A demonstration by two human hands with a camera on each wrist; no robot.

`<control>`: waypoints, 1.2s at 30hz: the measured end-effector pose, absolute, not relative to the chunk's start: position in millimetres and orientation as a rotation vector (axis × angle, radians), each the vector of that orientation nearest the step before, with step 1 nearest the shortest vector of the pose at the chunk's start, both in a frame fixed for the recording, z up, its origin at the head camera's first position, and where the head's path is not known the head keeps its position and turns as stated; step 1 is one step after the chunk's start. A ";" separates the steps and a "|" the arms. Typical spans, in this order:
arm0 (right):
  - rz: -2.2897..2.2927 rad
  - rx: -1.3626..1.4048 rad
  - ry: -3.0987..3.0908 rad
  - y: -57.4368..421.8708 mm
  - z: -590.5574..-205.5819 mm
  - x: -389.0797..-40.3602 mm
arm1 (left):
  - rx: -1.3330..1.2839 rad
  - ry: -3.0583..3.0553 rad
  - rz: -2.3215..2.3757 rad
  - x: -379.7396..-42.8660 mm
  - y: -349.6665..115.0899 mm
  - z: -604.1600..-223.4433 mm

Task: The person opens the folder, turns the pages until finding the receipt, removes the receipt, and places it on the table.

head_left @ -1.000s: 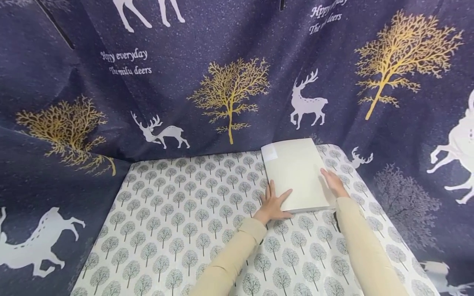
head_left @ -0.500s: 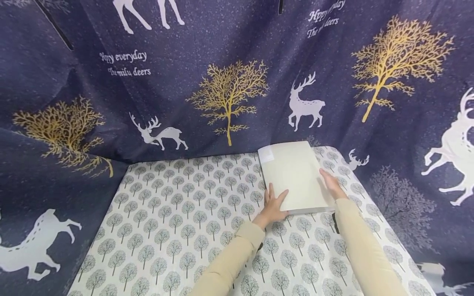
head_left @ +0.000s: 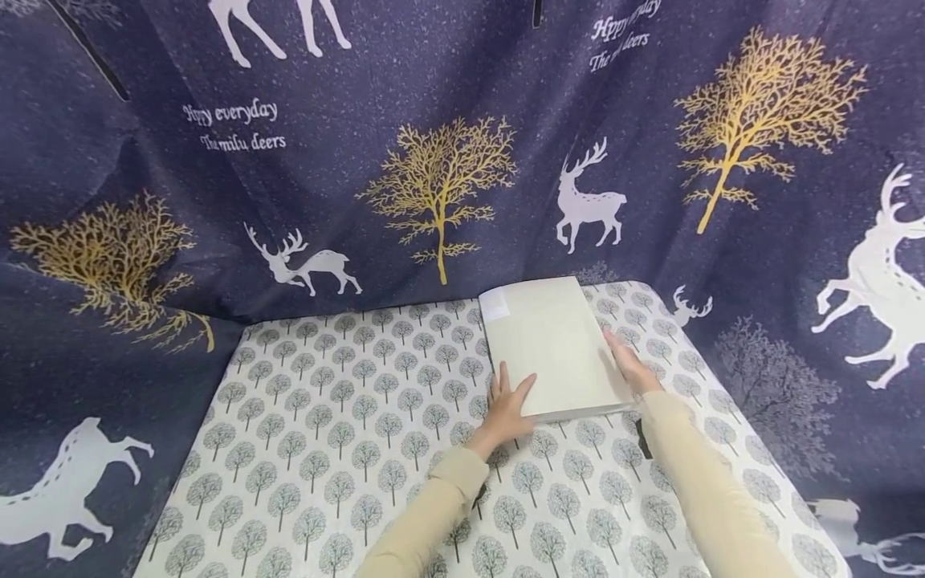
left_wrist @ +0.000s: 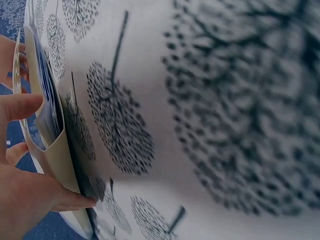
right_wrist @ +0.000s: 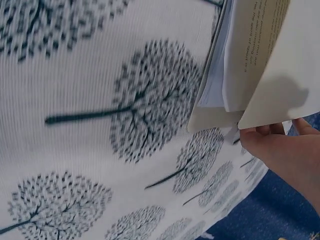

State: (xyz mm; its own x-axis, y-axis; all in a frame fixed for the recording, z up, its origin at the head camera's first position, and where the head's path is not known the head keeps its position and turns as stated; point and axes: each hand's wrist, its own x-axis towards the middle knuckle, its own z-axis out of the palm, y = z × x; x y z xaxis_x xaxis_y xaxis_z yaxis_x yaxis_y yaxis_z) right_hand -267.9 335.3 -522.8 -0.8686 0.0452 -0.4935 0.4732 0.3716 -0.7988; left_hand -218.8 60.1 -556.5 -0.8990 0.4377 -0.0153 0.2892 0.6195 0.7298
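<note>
A cream file folder (head_left: 552, 345) with a white label at its far left corner lies on the patterned tablecloth. My left hand (head_left: 506, 411) rests with spread fingers at its near left corner; the left wrist view shows the thumb along the folder's curved spine (left_wrist: 60, 165) and a finger over the cover. My right hand (head_left: 627, 365) touches the folder's right edge, fingers extended along it in the head view. Up close, its fingertips meet the edge of the cover (right_wrist: 280, 95). Loose papers (right_wrist: 247, 55), one of them printed, show inside, under the slightly raised cover.
White tablecloth (head_left: 347, 449) with grey trees covers the table around the folder. A dark blue curtain (head_left: 318, 193) with deer and golden trees hangs along the table's back and sides. The folder's far end lies close to the table's back edge.
The folder has shifted a little to the left, and both hands have moved along with it. The head view has also drifted slightly.
</note>
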 end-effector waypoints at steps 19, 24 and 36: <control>-1.558 0.204 2.175 285.6 -529.7 -262.8 | 0.617 2.697 1.124 -214.2 -8.8 -564.1; -1.571 0.185 2.179 271.4 -530.3 -262.0 | 0.606 2.718 1.174 -211.9 -27.1 -565.9; -1.608 0.134 2.109 246.8 -531.8 -256.8 | 0.541 2.741 1.202 -205.3 -56.2 -568.3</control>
State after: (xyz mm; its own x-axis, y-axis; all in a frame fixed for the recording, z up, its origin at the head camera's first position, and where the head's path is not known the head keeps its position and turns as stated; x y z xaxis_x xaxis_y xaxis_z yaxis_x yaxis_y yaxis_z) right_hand -256.8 246.8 -531.8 -0.8795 -0.2071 -0.4285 0.3583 0.3044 -0.8826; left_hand -205.3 -56.2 -568.3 -0.9318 0.3593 0.0508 0.2807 0.6252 0.7282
